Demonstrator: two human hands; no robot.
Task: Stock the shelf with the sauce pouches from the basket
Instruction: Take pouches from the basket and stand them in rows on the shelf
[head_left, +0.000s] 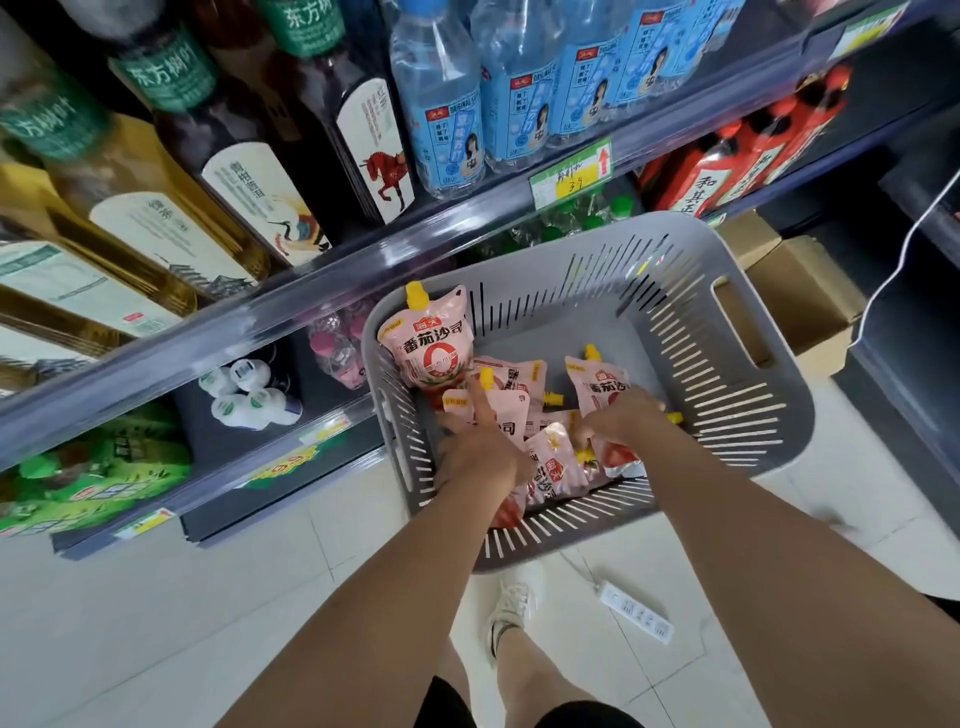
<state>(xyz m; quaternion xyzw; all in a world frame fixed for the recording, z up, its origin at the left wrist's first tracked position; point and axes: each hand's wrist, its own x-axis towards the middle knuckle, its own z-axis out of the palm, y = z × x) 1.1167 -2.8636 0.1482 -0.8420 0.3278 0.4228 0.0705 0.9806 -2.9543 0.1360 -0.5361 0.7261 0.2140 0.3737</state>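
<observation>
Shop floor, basket (737, 415) far half bare, both hands (480, 447) among pouches (553, 457).

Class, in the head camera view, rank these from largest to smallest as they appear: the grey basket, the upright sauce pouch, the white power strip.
1. grey basket
2. upright sauce pouch
3. white power strip

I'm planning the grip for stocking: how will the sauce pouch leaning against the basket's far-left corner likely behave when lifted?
The leaning sauce pouch looks bulged and creased, so it probably flexes rather than staying stiff. Its glossy film may be slippery; the yellow spout looks like the firmest hold. It is propped against the basket wall, so a push would likely tip it onto the pouches below.
</observation>
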